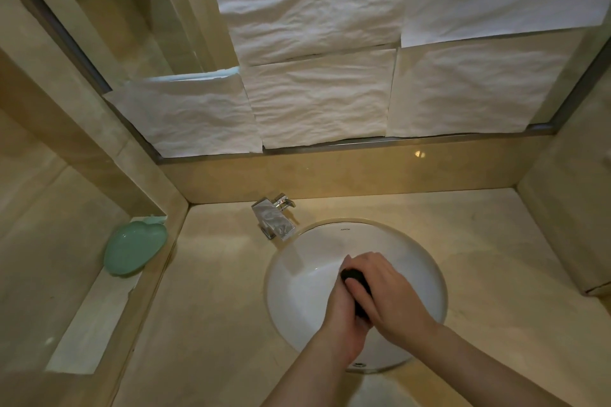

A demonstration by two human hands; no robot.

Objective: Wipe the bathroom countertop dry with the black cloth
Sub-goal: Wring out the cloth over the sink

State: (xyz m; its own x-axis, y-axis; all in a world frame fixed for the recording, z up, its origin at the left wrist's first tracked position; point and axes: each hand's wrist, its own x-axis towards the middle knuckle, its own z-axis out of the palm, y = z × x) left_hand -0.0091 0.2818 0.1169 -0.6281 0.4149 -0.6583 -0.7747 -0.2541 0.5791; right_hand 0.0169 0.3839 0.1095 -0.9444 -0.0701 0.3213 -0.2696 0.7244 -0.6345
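Black cloth point(356, 291), soft and light, sits bunched between both hands, left hand point(344, 317) and right hand point(390, 294) gripping it over the sink point(297, 274); likely wringable, best held mid-wad before reaching the tabletop point(205, 307).

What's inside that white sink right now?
Over the white sink, the left hand and right hand squeeze a bunched black cloth between them. Most of the cloth is covered by the hands, which also hide the basin's bottom.

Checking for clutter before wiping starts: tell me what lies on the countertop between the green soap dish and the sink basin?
Nothing: the head view shows only bare beige countertop between the green soap dish and the sink basin.
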